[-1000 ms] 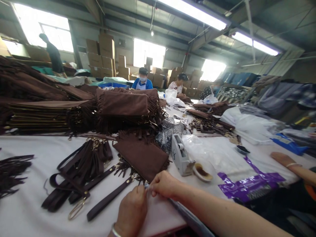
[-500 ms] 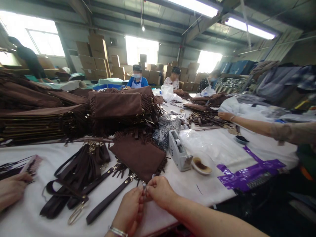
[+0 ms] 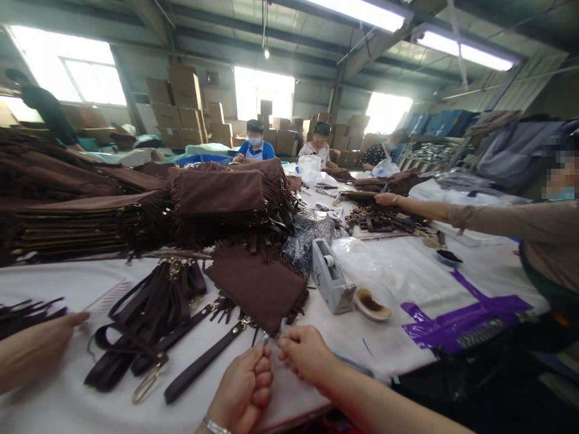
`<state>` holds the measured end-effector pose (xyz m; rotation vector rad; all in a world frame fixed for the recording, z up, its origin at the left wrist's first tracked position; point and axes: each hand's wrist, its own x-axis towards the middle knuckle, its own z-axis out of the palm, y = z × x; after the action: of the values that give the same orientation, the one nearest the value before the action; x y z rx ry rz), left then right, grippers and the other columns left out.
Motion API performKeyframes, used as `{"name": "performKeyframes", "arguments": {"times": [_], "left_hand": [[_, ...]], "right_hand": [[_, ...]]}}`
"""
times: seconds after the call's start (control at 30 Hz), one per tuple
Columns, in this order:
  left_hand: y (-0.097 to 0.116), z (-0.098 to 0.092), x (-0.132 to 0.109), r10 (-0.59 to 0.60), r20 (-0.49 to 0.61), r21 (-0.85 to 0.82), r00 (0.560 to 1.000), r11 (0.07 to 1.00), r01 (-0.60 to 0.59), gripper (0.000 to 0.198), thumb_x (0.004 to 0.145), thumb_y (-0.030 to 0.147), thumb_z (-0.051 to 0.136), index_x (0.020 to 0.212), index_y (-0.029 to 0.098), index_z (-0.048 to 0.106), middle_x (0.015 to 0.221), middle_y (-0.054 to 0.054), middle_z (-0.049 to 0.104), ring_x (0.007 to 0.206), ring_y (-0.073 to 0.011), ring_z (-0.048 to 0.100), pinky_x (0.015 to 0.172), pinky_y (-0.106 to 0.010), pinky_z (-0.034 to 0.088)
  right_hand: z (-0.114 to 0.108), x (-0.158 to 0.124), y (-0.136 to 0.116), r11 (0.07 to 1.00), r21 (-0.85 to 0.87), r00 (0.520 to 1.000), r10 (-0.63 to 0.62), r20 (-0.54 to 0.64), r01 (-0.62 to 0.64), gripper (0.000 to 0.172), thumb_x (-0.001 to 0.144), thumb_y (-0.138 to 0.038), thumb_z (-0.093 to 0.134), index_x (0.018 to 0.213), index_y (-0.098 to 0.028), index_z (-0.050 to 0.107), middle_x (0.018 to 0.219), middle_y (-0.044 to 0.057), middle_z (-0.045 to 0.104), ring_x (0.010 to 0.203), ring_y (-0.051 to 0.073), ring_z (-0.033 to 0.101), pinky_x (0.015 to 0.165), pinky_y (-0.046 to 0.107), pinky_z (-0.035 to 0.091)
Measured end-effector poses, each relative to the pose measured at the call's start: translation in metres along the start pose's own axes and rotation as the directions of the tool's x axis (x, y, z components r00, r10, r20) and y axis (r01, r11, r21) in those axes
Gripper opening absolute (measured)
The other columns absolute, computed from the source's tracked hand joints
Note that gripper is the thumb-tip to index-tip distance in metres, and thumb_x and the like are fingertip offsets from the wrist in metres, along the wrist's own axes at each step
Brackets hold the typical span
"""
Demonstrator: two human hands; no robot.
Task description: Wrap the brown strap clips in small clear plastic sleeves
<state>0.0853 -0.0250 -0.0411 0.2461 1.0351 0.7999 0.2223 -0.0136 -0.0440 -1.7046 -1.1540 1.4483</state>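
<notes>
A brown fringed pouch (image 3: 260,286) lies flat on the white-covered table, its near corner just beyond my hands. My left hand (image 3: 248,386), a bracelet on its wrist, is closed with fingers curled and thumb against them at that corner. Beside it my right hand (image 3: 305,354) pinches, a small gap away. Tiny pale bits show at both fingertips, too small to name. A dark wrist strap (image 3: 205,361) with a metal clip lies left of my hands. Further left is a bundle of dark straps (image 3: 158,307) with gold-coloured clasps.
A tape dispenser (image 3: 332,280) stands right of the pouch, beside a small dish (image 3: 371,303) with brown residue. Purple plastic (image 3: 465,319) lies along the right edge. Stacked brown pouches (image 3: 217,193) rise behind. At left, another person's hand (image 3: 40,349) holds a comb-like thing (image 3: 111,298); a co-worker's arm (image 3: 425,210) reaches in.
My hands have moved slightly apart near the pouch's corner. The other person's hand at left moved right with the comb-like thing. The co-worker's arm at right reaches further left across the table.
</notes>
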Motion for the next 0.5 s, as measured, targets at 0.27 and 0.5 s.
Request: {"name": "performKeyframes", "arguments": {"times": [0.27,0.5], "left_hand": [[-0.021,0.009,-0.004,0.188,-0.027,0.112,0.982,0.977,-0.184,0.054,0.059,0.066,0.071,0.071,0.020,0.045,0.050,0.013,0.024,0.037,-0.0002,0.017,0.037,-0.013,0.009],[-0.018,0.010,-0.003,0.072,0.198,-0.345,0.978,0.938,0.000,0.055,0.053,0.047,0.084,0.067,0.023,0.036,0.047,0.016,0.011,0.038,0.0002,0.002,0.033,-0.014,0.007]], "right_hand": [[0.036,-0.007,0.000,0.635,0.741,0.975,0.109,0.192,-0.217,0.028,0.068,-0.035,0.062,0.053,-0.018,0.045,0.046,-0.003,0.049,0.044,0.010,0.046,0.047,0.022,0.038],[0.039,-0.005,0.003,0.348,0.767,0.834,0.096,0.543,-0.539,0.026,0.075,-0.037,0.068,0.088,-0.015,0.063,0.060,0.000,0.062,0.039,0.007,0.045,0.041,0.018,0.034]]}}
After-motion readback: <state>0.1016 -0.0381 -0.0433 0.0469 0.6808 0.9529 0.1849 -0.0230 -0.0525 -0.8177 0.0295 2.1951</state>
